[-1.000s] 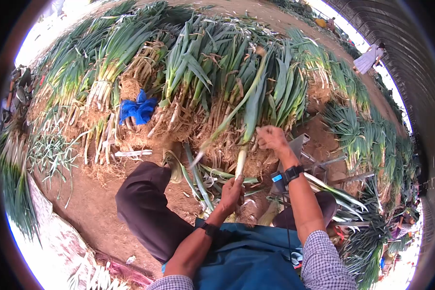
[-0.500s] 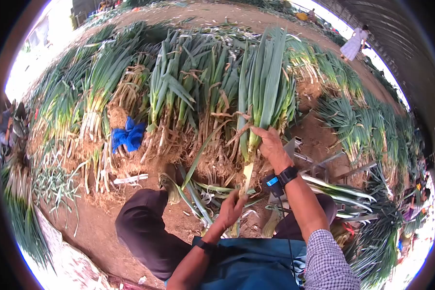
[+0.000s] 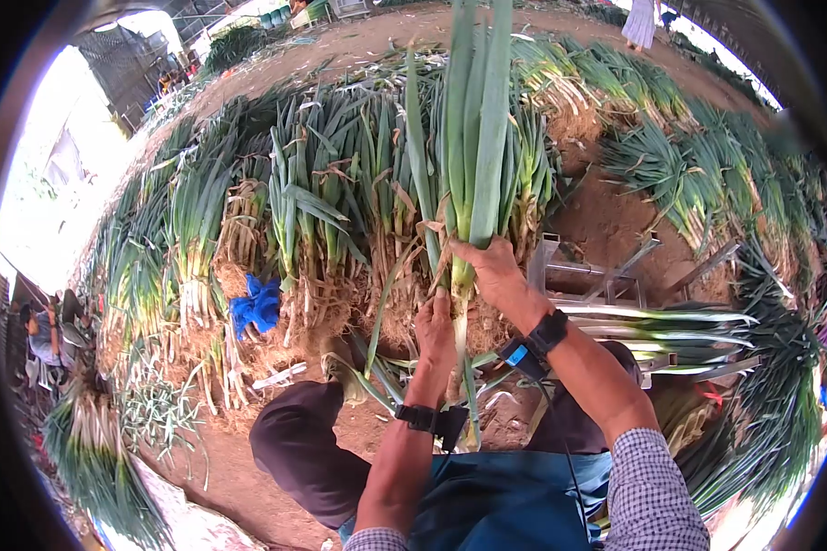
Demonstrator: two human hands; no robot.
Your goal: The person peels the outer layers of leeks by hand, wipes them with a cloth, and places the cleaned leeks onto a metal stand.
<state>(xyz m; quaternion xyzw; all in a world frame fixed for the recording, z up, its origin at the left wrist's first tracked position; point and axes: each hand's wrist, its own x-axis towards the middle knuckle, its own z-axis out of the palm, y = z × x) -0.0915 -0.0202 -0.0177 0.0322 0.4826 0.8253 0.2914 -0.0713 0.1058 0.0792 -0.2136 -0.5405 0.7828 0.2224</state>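
Observation:
Upright in front of me stands a leek (image 3: 473,174) with long broad green leaves and a pale stem. My right hand (image 3: 492,268) is closed around it where the leaves meet the stem. Just below and to the left, my left hand (image 3: 436,326) has its fingers pressed together at the leek's outer leaves, beside the pale stem. Dry brown leaf pieces hang near both hands. Behind them lies a long row of leek bundles (image 3: 317,202) with their roots toward me.
A blue cloth (image 3: 255,306) lies on the roots at left. A metal frame (image 3: 597,275) stands at right, with peeled leeks (image 3: 652,321) across it. Loose leaves (image 3: 390,376) lie between my knees. A person in a pale dress (image 3: 640,23) is far off at upper right.
My left hand has moved up from the lower stem to just below my right hand. The leek stands more upright and higher, and the view has shifted.

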